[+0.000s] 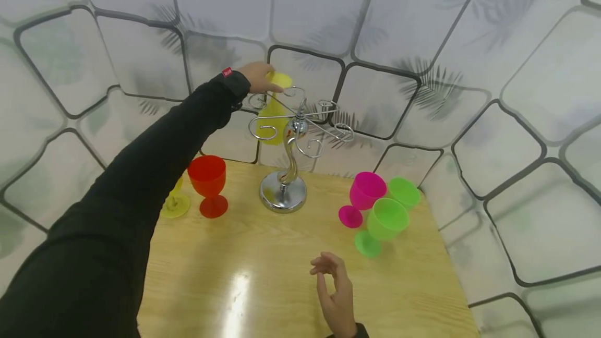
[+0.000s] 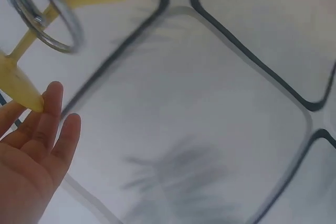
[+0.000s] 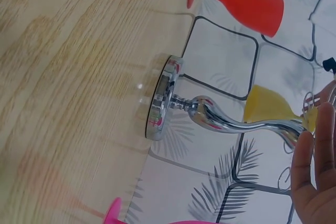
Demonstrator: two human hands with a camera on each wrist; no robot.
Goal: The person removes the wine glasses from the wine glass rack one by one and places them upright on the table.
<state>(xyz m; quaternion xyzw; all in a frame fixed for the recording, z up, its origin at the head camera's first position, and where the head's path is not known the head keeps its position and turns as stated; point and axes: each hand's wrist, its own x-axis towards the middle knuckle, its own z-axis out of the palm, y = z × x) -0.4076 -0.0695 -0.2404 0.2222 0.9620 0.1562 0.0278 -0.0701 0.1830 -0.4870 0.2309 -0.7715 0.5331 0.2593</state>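
A yellow goblet [image 1: 268, 125] hangs upside down at the back left of a chrome rack with curled arms [image 1: 290, 158]. My left hand [image 1: 257, 76] reaches over to it and pinches its upturned foot. In the left wrist view the goblet's stem runs through a wire loop [image 2: 63, 32], and fingers [image 2: 51, 103] meet the rim of the foot [image 2: 20, 85]; the thumb is out of sight there. Above the table's front part, my right hand [image 1: 337, 293] holds nothing, its fingers loosely bent. The right wrist view shows the rack's stem [image 3: 226, 124] beyond its fingertips.
A red goblet [image 1: 207, 176] stands upright left of the rack, beside another yellow goblet [image 1: 176, 205] partly behind my sleeve. On the right are a pink goblet [image 1: 367, 191] and two green goblets [image 1: 387, 219]. Patterned wall panels [image 1: 319, 9] enclose the wooden table [image 1: 277, 275].
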